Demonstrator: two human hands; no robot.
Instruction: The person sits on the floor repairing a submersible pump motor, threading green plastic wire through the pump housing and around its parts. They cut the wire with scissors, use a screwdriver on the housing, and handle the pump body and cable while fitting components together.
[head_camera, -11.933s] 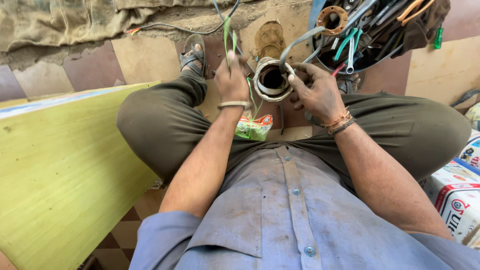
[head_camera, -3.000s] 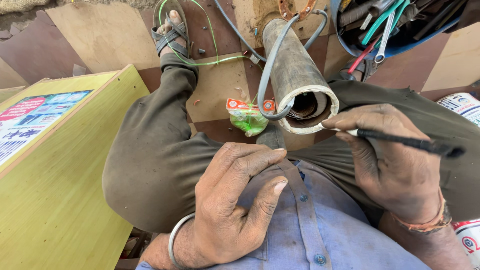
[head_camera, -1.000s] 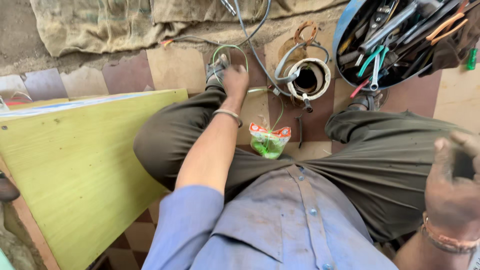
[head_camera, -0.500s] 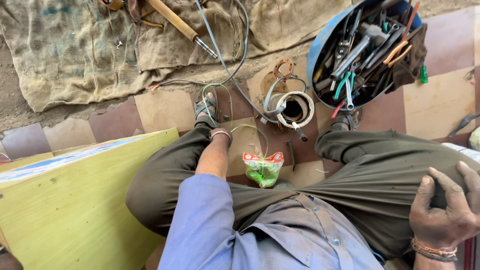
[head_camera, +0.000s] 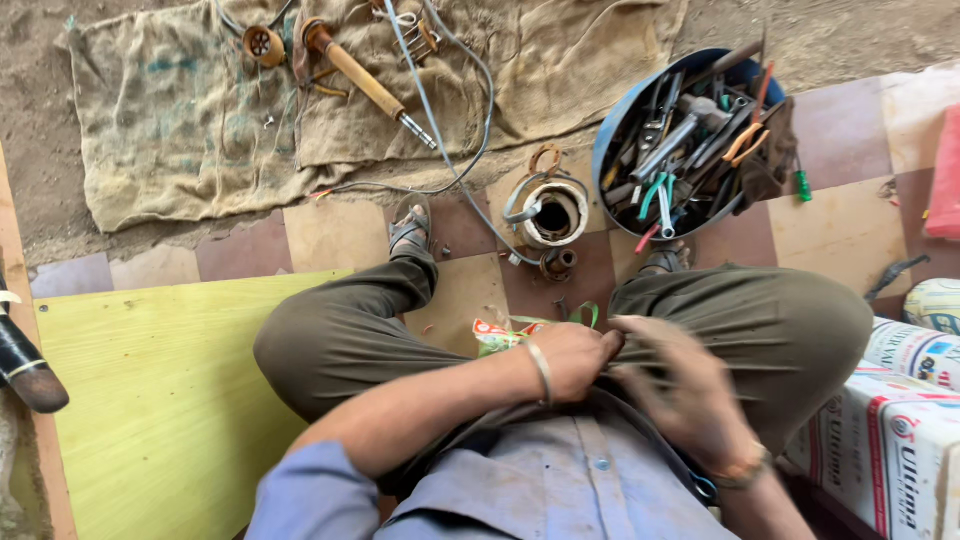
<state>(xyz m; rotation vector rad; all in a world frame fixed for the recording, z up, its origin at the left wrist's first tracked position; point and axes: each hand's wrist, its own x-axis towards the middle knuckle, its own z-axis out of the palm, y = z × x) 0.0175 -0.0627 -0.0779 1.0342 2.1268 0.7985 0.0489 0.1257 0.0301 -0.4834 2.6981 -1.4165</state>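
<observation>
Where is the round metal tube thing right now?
In the head view, the metal cylinder stands on the tiled floor beyond the person's knees, just left of the blue tub of tools and right of the sandalled foot.

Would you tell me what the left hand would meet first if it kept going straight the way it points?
Probably the right hand: the left hand points across the lap and their fingers nearly touch, though motion blur hides the exact gap.
</observation>
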